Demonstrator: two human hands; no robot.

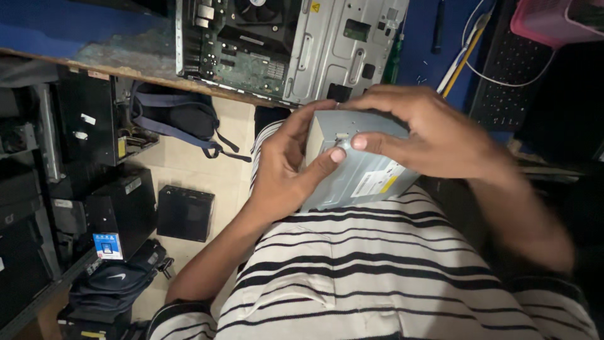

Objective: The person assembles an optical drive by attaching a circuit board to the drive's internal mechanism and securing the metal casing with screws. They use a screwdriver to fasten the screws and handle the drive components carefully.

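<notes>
Both hands grip a grey drive (355,167) above the lap: left hand (283,170) clasps its end, right hand (428,129) covers the top (white-and-yellow label on its side). Behind, an open case (289,47) lies on the blue bench (38,28); black boxes (184,213) stand on the floor.

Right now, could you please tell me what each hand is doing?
Left hand: closed on the flat grey metal drive box.
Right hand: closed over the same box.
</notes>
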